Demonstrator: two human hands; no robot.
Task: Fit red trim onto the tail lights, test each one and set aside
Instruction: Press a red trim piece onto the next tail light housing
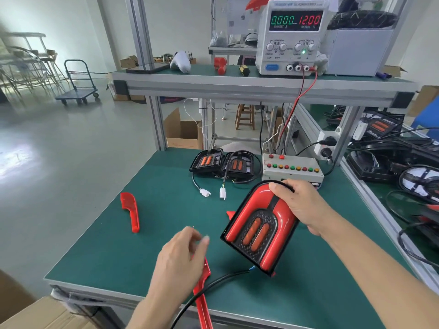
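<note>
Now I am holding the tail light (257, 230) in my right hand (300, 205) above the desk (147, 248), while my left hand (177, 260), fingers loosely curled, is hovering blurred near the front edge.

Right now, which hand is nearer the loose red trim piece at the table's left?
Left. The left hand hovers to the right of that red trim piece; the right hand is farther right, gripping the trimmed tail light.

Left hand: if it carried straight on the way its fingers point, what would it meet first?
Probably the tail light held up in the right hand. The left hand points up and right towards its lower edge, though depth is unclear.
</note>
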